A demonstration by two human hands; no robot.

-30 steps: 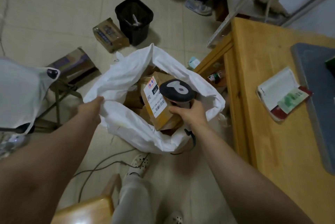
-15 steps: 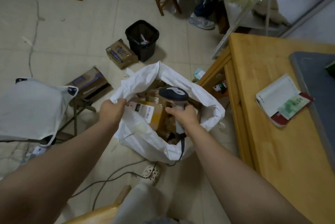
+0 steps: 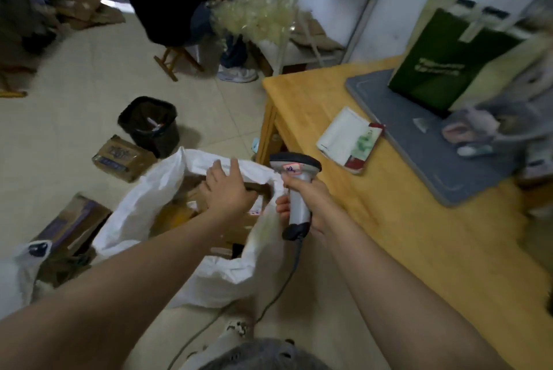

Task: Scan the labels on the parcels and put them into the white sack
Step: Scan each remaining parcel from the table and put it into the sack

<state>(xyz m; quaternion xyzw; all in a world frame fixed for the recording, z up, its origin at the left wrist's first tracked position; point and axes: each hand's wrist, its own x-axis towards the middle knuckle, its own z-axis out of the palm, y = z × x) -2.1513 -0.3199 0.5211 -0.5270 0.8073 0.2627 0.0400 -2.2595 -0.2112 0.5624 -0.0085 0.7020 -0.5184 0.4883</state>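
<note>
black bin (image 3: 148, 122), table (image 3: 389, 235) beside white sack (image 3: 140, 205)

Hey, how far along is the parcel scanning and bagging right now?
Done: cardboard parcels already lie in the white sack. In hand: the right hand grips the scanner; the left hand reaches, fingers straight, over the sack's mouth. Left: perhaps the box lying on the floor behind the sack.

You have two hands showing: left hand (image 3: 230, 190), right hand (image 3: 308, 196). One scanner (image 3: 294, 166), one white sack (image 3: 143, 199). Can't count the parcels (image 3: 239, 229) inside, they overlap. Two cardboard boxes (image 3: 124, 157) (image 3: 71, 223) on the floor (image 3: 74, 70). One black bin (image 3: 149, 127), one table (image 3: 389, 235), one green bag (image 3: 434, 70), one booklet (image 3: 344, 133).
</note>
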